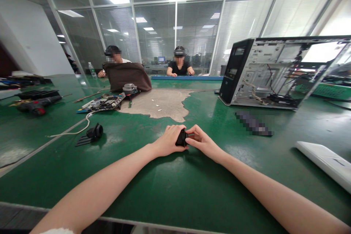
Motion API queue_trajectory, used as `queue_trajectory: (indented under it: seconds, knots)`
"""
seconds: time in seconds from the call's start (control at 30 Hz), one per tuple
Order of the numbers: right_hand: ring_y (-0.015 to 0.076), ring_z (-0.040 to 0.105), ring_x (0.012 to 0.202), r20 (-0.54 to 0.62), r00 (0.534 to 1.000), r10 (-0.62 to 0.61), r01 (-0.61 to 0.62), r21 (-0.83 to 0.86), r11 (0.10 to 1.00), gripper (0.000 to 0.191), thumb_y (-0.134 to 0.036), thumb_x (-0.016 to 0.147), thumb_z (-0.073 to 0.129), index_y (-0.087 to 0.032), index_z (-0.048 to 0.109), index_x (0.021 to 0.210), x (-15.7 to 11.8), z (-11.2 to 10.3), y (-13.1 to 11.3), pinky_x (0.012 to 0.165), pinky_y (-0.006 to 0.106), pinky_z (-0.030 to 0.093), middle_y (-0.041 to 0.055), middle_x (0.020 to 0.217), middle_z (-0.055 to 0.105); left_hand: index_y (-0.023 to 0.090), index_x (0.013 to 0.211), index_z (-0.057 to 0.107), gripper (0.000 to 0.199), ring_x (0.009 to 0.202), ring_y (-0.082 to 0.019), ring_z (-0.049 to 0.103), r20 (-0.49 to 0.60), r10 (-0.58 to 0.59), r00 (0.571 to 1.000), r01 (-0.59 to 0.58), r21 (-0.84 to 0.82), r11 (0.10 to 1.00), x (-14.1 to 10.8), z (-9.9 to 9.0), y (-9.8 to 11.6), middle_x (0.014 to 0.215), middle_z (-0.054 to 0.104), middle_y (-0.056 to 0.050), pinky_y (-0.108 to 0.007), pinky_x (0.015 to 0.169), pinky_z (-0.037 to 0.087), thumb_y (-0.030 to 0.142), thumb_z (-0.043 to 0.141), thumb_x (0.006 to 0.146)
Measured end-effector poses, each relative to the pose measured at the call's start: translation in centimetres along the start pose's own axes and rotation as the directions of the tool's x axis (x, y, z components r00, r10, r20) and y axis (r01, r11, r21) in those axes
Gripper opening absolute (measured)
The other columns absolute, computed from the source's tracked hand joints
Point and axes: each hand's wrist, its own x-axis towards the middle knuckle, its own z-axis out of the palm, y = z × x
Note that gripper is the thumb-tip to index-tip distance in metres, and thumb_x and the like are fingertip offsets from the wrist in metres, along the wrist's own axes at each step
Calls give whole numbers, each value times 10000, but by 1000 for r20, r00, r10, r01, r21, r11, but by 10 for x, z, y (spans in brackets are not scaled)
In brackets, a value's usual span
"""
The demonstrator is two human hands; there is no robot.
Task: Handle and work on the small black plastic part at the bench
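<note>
Between my two hands, just above the green table (153, 190), is a small black plastic part (181, 138); its exact kind does not show. My left hand (168, 139) wraps around its left side, fingers over the top. On the right side, my right hand (201, 139) pinches the part's edge between thumb and fingers. The palms hide much of it. Left of my hands lies another black plastic piece (94, 132) with a round end and flat prongs. A circuit board (105, 103) with a white cable sits behind that piece.
An open computer case (256, 76) stands at the right, with a blurred dark object (253, 124) before it. A white panel (326, 162) lies at the right edge. A power drill (38, 106) rests at the left. Two people sit across the table, one behind a brown cloth-covered object (127, 76).
</note>
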Motion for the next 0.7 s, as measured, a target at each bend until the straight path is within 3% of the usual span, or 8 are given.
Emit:
queue_trajectory:
  seconds: [0.23,0.43,0.7]
  knots:
    - [142,542,870,-26,999,34,-34,-3,999,295,-309,721,597,-223,413,935,0,1,-1,769,313,447,18,955,495,195,1108,331,538,932,-220,469,8,11,1000,-10,-25,1000,1,-2,1,1046,507,-59,-345,806,323,403,606,695]
    - [137,556,875,44,999,17,-20,64,998,315,-259,680,648,-218,401,870,0,0,-2,795,315,434,-6,889,524,192,1118,321,559,930,-229,469,9,-1,1000,1,-6,1000,0,-1,1,1041,508,-68,-353,805,324,393,614,686]
    - [137,553,827,-34,999,-17,16,-33,999,224,-328,738,580,-211,425,851,1,1,-1,766,317,445,-2,893,517,193,1125,323,569,940,-234,467,9,-8,1000,8,-12,1000,0,-2,2,1044,506,-72,-358,807,322,410,609,684]
